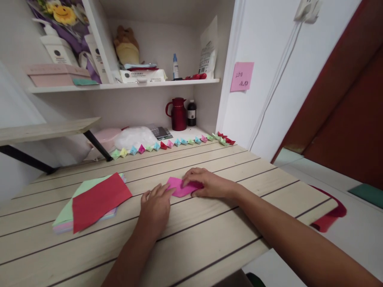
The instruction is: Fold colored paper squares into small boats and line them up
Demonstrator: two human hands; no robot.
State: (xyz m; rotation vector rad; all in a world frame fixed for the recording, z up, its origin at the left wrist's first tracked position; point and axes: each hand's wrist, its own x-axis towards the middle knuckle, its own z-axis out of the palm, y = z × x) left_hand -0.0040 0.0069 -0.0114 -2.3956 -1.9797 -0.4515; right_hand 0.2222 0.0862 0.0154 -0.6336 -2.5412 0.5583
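A bright pink folded paper [178,190] lies flat on the wooden table in front of me. My left hand [155,203] presses its left corner with thumb and fingertips. At the other end, my right hand [209,184] curls over the paper, thumb low and fingers on top, hiding that part. To the left rests a stack of coloured paper [67,213], its top sheets pale green, with a red sheet [100,202] lying askew over it. Small folded paper pieces [163,145] in several colours form a row along the table's back edge.
Behind the row stand a dark red jug [178,115] and a dark bottle [192,113]. A small raised shelf [48,131] on black legs occupies the back left. Above is a white shelf [191,82] with various items. A red seat [329,215] shows past the table's right edge.
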